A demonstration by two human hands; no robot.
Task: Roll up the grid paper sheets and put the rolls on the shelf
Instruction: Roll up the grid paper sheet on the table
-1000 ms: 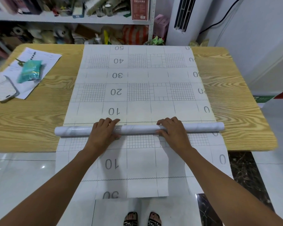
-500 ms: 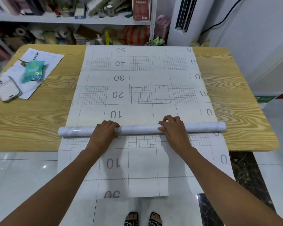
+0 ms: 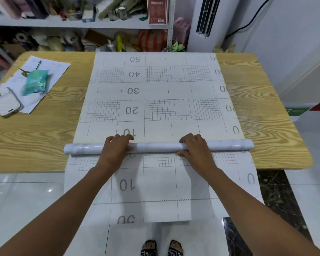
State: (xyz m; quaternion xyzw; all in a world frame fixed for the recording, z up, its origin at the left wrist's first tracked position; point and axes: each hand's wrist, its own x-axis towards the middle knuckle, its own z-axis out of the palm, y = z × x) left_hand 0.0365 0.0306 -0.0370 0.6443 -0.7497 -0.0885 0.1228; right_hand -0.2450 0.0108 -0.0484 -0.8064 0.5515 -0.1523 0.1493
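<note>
Gripped the roll [image 3: 155,146] with both hands. Curled the left hand [image 3: 116,148] over it left of the middle, with the fingers over the far side and the thumb tucked in at the near side. Wrapped the right hand [image 3: 197,147] round it the same way, right of the middle. Held it crosswise on the grid paper sheet [image 3: 155,111], close to the front edge of the wooden surface [image 3: 35,145], with both ends reaching out well past the hands. Showed a glossy, pale grey marbled skin on the outside of the roll.

Beyond the roll, lay flat on the surface as far as its far edge, printed with blocks of fine grid and the numbers 10 to 50, upside down from this side. On the near side, hung over the front edge and ran down toward the tiled floor [image 3: 17,200], close to a pair of sandalled feet [image 3: 162,248].

At the far left of the surface, lay apart from the sheet: a phone [image 3: 6,101] face down, a teal packet [image 3: 36,82] and loose white papers [image 3: 52,66] under both.

Behind the surface, stood crowded with boxes and clutter: the shelf [image 3: 81,24]. To its right, a white upright air conditioner [image 3: 203,21].
</note>
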